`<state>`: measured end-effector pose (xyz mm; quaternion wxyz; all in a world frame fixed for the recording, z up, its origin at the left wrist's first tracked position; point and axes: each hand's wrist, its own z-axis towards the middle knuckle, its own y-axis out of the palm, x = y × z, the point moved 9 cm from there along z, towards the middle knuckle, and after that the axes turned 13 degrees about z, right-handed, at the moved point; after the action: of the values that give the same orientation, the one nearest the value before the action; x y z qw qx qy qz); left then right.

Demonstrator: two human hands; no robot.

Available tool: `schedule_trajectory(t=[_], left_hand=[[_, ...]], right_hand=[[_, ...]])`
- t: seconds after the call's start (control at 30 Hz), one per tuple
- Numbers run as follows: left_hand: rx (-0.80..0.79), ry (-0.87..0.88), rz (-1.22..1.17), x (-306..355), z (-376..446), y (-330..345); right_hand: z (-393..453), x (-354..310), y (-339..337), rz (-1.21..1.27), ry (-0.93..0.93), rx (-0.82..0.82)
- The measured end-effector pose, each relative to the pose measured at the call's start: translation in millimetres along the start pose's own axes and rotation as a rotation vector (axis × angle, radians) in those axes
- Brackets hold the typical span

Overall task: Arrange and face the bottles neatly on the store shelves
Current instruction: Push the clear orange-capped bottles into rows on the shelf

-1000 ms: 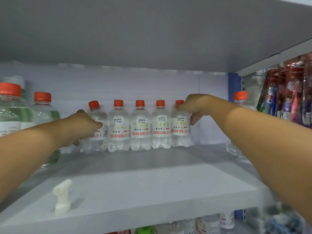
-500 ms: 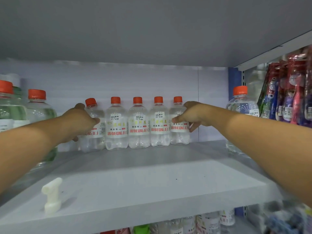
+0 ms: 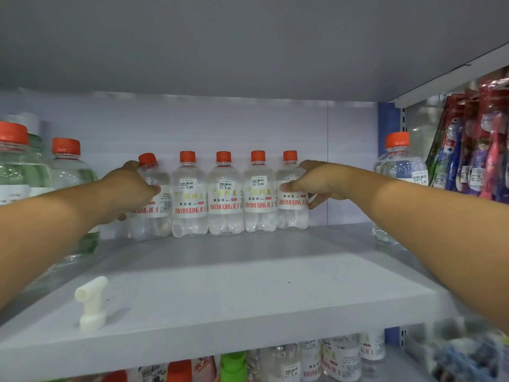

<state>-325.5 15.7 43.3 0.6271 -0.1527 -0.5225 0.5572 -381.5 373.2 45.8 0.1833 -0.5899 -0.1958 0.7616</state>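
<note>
Several small clear bottles with orange caps and white labels stand in a row at the back of the grey shelf (image 3: 248,285). My left hand (image 3: 129,188) grips the leftmost bottle (image 3: 153,216), which leans slightly with its cap tipped left. My right hand (image 3: 316,183) grips the rightmost bottle (image 3: 292,216) around its shoulder, thumb on the label. The three bottles between them, with the middle bottle (image 3: 225,199) at centre, stand upright with labels facing forward.
Larger orange-capped bottles stand at the left (image 3: 68,175) and right (image 3: 399,166) of the shelf. A white spray nozzle (image 3: 92,301) lies near the front edge. Packaged toothbrushes (image 3: 479,150) hang at the right. More bottles (image 3: 311,359) fill the shelf below.
My right hand dropped from the rightmost bottle's cap to its shoulder and label. My left hand stayed on the leftmost bottle.
</note>
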Motion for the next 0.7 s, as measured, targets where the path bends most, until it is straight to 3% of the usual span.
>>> schedule_trajectory(t=[0.2,0.33,0.43,0.57,0.63,0.7], left_hand=[[0.001,0.002,-0.003,1.3,-1.4,4.3],[-0.013,-0.001,-0.005,-0.4,-0.9,5.0],[-0.018,-0.011,-0.018,-1.5,-1.4,4.6],[0.002,-0.005,-0.03,1.3,-0.9,2.2],[0.009,-0.004,-0.015,2.5,1.5,-0.2],[-0.005,-0.021,0.015,1.7,4.6,-0.5]], right_hand=[[-7.6,-12.3,-8.8,0.079,-0.067,0.1],[-9.6,-11.8,-5.1,0.065,-0.038,0.081],[-21.7,-24.8,-12.2,-0.103,-0.059,0.116],[-81.5,-81.8,-73.5,-0.167,-0.346,0.373],[-114.6,-83.6,-110.0,-0.374,-0.298,0.494],[-134.8,-61.8,-132.5,-0.678,-0.1,0.542]])
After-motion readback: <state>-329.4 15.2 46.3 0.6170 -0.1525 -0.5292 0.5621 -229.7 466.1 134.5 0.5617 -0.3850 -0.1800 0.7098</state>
